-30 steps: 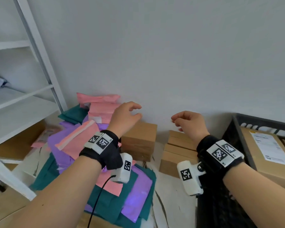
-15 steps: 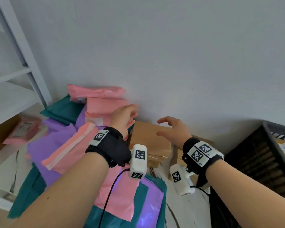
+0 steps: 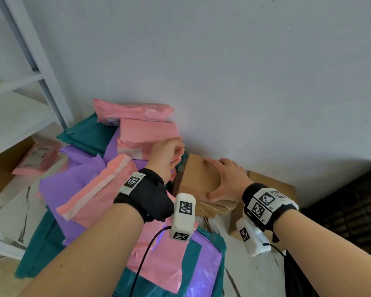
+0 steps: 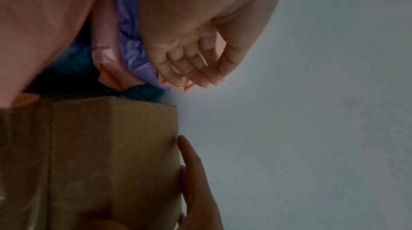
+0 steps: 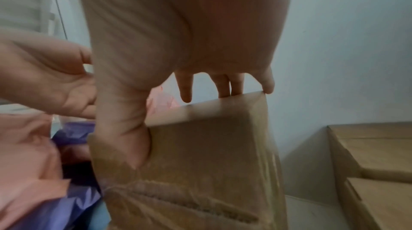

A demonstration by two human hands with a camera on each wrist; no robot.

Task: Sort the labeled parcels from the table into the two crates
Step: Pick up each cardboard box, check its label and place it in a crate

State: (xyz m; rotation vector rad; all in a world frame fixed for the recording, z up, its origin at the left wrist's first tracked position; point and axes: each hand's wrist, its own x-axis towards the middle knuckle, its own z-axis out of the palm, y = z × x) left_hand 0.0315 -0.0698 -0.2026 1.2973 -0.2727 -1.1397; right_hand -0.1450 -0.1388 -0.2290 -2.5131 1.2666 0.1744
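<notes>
Head view: the right hand [image 3: 225, 181] clasps the box [image 3: 198, 179] by the wall, beside mailers [image 3: 99, 189]. Left wrist view: the left hand [image 4: 196, 57] hangs relaxed, empty. Right wrist view: fingers [image 5: 186, 89] hook its far edge, thumb in front; stiff, probably light, best gripped by opposite edges.

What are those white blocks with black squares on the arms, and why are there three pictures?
Those are little cameras strapped to a person's wrists. One picture comes from a camera on the head, the other two from the wrists. The right hand grips a brown cardboard box by its top, thumb on the near edge, fingers over the far edge. The left hand hovers beside it, holding nothing. Pink, purple and teal mailing bags are piled on the table, with a second box nearby.
</notes>
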